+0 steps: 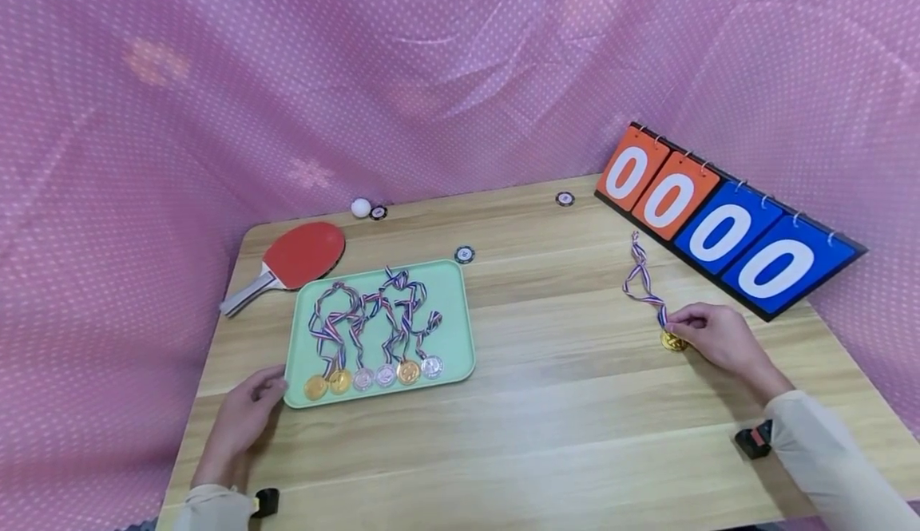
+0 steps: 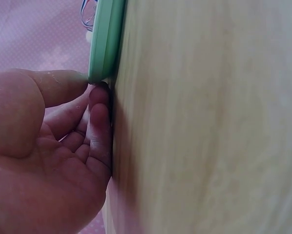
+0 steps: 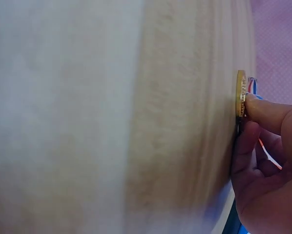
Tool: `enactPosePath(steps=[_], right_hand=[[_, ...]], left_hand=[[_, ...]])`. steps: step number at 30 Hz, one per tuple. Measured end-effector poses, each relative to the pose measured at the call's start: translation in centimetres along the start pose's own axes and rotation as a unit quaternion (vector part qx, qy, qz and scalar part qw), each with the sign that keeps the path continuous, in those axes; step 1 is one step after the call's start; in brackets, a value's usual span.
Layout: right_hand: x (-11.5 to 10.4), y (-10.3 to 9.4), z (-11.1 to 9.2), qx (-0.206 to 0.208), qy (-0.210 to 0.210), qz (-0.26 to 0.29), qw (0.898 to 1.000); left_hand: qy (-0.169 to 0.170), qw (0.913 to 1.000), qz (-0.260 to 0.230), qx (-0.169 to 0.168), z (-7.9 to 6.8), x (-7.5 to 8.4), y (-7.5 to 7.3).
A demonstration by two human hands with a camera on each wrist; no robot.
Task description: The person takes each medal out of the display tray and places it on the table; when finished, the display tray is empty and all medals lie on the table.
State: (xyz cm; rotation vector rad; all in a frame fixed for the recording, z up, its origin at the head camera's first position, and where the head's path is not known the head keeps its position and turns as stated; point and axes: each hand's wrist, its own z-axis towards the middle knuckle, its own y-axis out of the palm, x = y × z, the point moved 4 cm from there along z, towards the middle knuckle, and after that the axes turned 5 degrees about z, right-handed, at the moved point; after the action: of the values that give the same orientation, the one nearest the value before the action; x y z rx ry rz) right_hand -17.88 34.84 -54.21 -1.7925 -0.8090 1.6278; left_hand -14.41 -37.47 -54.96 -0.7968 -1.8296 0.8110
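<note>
Left wrist view: my left hand (image 2: 53, 156) pinches the rim of the green tray (image 2: 102, 44), thumb on its edge and fingertips tucked in close to the wood. That grip is at the tray's near left corner. Well to the right of the tray, my right hand (image 1: 722, 338) has thumb and finger closed on a gold medal (image 1: 673, 342); whether it touches the wood or is slightly raised, I cannot tell. Its striped ribbon (image 1: 662, 317) runs away from me.

Inside the tray, six medals (image 1: 408, 371) line up along the near side, three golden and three silvery, their tangled neck straps (image 1: 400, 279) spread towards the far side.

Under it all is a pale wood-grained table (image 1: 546, 403). Close by the tray's far left corner lies a red paddle (image 1: 305, 255). Beyond the tray, a white ball (image 1: 361, 208) sits beside a dark-edged chip (image 1: 378, 212); a second chip (image 1: 465, 254) is just past its far right corner, and a third chip (image 1: 565, 198) farther that way. Far right of the tray stands a scoreboard (image 1: 719, 231) with four zeros on orange and blue cards. Pink dotted cloth (image 1: 446, 100) hangs behind.
</note>
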Motion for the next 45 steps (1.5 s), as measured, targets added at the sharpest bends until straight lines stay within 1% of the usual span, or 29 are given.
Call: enactPosePath(steps=[5, 9, 14, 16, 19, 20, 21, 22, 23, 25, 27, 30, 32, 35, 37, 40, 41, 42, 45], right_hand=[[-0.5, 0.2, 0.0, -0.003, 0.012, 0.003, 1.0], [-0.9, 0.1, -0.3, -0.01, 0.016, 0.004, 1.0], [-1.6, -0.2, -0.4, -0.015, 0.042, -0.004, 0.999], [-2.0, -0.6, -0.3, -0.004, 0.065, -0.007, 0.998], [-2.9, -1.4, 0.0, 0.031, 0.099, -0.01, 0.995], [-3.5, -1.7, 0.1, 0.042, 0.105, -0.006, 0.994], [-4.2, -1.9, 0.3, 0.056, 0.105, -0.003, 0.993], [-5.0, -2.0, 0.6, 0.07, 0.096, 0.0, 0.993], [-6.0, -1.9, 0.9, 0.081, 0.081, 0.003, 0.993], [-8.2, -1.4, 1.5, 0.089, 0.039, 0.014, 0.995], [-10.8, -0.3, 2.1, 0.087, -0.004, 0.022, 0.996], [-14.7, 2.3, 2.8, 0.055, -0.051, 0.051, 0.996], [-17.4, 4.5, 2.9, 0.026, -0.073, 0.072, 0.994], [-21.2, 8.5, 2.7, -0.022, -0.104, 0.102, 0.989], [-23.3, 11.3, 2.2, -0.061, -0.103, 0.122, 0.985], [-25.5, 15.2, 1.7, -0.104, -0.097, 0.124, 0.982], [-26.1, 16.4, 1.6, -0.113, -0.1, 0.12, 0.981], [-26.5, 17.4, 1.5, -0.123, -0.101, 0.118, 0.98], [-27.9, 19.8, 1.6, -0.137, -0.125, 0.1, 0.978]], left_hand=[[-0.002, 0.9999, -0.011, -0.006, -0.1, -0.1, -0.4], [0.01, 0.9999, -0.003, 0.0, -0.1, -0.1, -0.6], [0.015, 0.9999, -0.005, 0.001, 0.0, 0.1, -0.7], [0.015, 0.9998, -0.013, -0.001, 0.0, 0.3, -0.7], [0.013, 0.9995, -0.028, -0.006, 0.2, 0.5, -0.7], [0.012, 0.9994, -0.031, -0.007, 0.2, 0.6, -0.7], [0.01, 0.9993, -0.034, -0.008, 0.3, 0.7, -0.7], [0.01, 0.9993, -0.035, -0.009, 0.4, 0.7, -0.8], [0.01, 0.9993, -0.035, -0.009, 0.5, 0.8, -0.8], [0.01, 0.9994, -0.032, -0.007, 0.6, 0.9, -0.9], [0.01, 0.9995, -0.031, -0.005, 0.7, 0.9, -1.1], [0.002, 0.9995, -0.031, -0.005, 0.8, 0.8, -1.2], [-0.004, 0.9994, -0.035, -0.005, 0.7, 0.6, -1.2], [-0.009, 0.9989, -0.046, -0.003, 0.7, 0.3, -1.1], [-0.006, 0.9986, -0.053, 0.002, 0.7, 0.1, -0.9], [-0.013, 0.9979, -0.063, 0.003, 0.7, -0.1, -0.3], [-0.019, 0.9974, -0.069, -0.002, 0.7, -0.2, -0.1], [-0.025, 0.9971, -0.072, -0.005, 0.7, -0.3, 0.0], [-0.039, 0.9959, -0.079, -0.016, 0.5, -0.5, 0.2]])
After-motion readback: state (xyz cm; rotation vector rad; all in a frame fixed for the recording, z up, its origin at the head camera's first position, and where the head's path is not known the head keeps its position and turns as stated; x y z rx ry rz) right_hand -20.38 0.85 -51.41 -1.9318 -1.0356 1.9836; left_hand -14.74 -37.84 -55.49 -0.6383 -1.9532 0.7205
